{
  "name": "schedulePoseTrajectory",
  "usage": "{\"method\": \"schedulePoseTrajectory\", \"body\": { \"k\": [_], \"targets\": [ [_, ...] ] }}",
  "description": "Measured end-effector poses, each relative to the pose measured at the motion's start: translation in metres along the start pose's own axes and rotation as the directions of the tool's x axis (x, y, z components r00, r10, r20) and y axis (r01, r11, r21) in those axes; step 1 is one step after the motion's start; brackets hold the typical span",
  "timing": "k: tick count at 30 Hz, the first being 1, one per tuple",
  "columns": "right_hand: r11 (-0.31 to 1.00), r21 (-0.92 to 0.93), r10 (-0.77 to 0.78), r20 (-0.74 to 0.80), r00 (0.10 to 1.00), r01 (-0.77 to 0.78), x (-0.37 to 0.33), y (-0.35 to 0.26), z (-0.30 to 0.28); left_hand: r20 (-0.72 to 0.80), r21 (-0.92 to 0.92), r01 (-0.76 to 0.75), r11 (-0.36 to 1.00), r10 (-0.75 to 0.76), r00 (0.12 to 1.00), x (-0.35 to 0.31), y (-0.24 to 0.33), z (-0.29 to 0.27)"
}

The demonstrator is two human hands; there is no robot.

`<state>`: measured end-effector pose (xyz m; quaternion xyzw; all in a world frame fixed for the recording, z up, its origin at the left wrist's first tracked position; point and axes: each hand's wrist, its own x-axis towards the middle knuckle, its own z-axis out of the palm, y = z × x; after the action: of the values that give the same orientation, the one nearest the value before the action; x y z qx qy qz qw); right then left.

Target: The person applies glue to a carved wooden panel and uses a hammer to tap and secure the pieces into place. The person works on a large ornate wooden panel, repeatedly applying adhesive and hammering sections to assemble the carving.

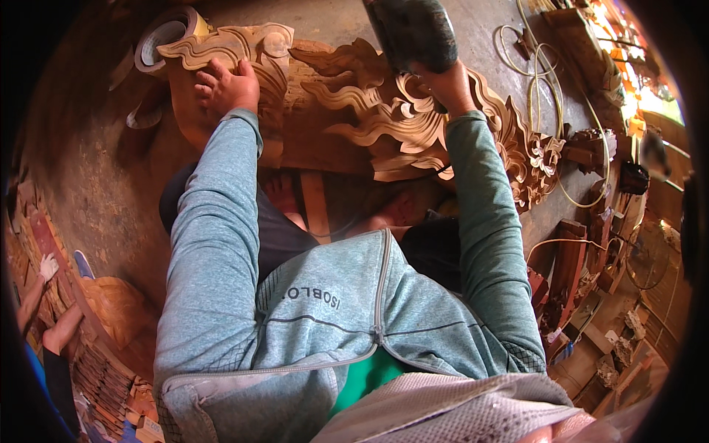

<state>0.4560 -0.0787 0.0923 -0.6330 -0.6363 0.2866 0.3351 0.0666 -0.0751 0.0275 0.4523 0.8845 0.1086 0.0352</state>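
A long carved wooden panel [347,111] with flame-like scrolls and leaves lies across in front of me, over my bare feet. My left hand [229,88] rests with fingers spread on a raised carved wooden piece [275,43] at the panel's left end. My right hand [450,87] grips a dark green power tool [415,33] above the panel's far edge. Its upper end is cut off by the picture's rim, so its working end cannot be made out. Part of a black cord shows below the right wrist.
A large tape roll [196,23] stands at the far left. Pale hoses or cables [538,96] loop over the floor on the right, beside stacked timber offcuts [569,258]. At the left rim, another person's gloved hand [48,267] is near wooden boards [55,240].
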Motion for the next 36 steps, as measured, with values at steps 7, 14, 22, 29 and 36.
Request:
{"method": "schedulePoseTrajectory", "body": {
  "k": [7, 14, 22, 29, 36],
  "targets": [
    [1.0, 0.028, 0.0, -0.038, 0.999, 0.002, -0.015, -0.028, 0.016, 0.027, -0.003, 0.004, 1.0, -0.004, 1.0, -0.002, 0.002, -0.005],
    [0.996, 0.041, 0.078, -0.057, 0.995, -0.075, -0.011, -0.015, 0.009, 0.046, 0.041, -0.002, 0.999, 0.0, 0.999, -0.005, 0.006, -0.014],
    [0.999, 0.052, -0.005, -0.196, 0.981, 0.016, -0.007, -0.024, 0.048, -0.008, -0.018, -0.015, 1.0, 0.015, 1.0, 0.001, -0.001, 0.008],
    [0.969, -0.001, -0.23, -0.356, 0.906, 0.245, 0.004, -0.044, 0.072, -0.125, -0.081, -0.052, 0.995, 0.042, 0.991, 0.003, -0.007, 0.024],
    [0.996, 0.053, 0.071, -0.098, 0.993, -0.066, -0.014, -0.046, 0.043, -0.123, -0.036, -0.043, 0.998, 0.038, 0.992, 0.004, -0.007, 0.026]
  ]
}}
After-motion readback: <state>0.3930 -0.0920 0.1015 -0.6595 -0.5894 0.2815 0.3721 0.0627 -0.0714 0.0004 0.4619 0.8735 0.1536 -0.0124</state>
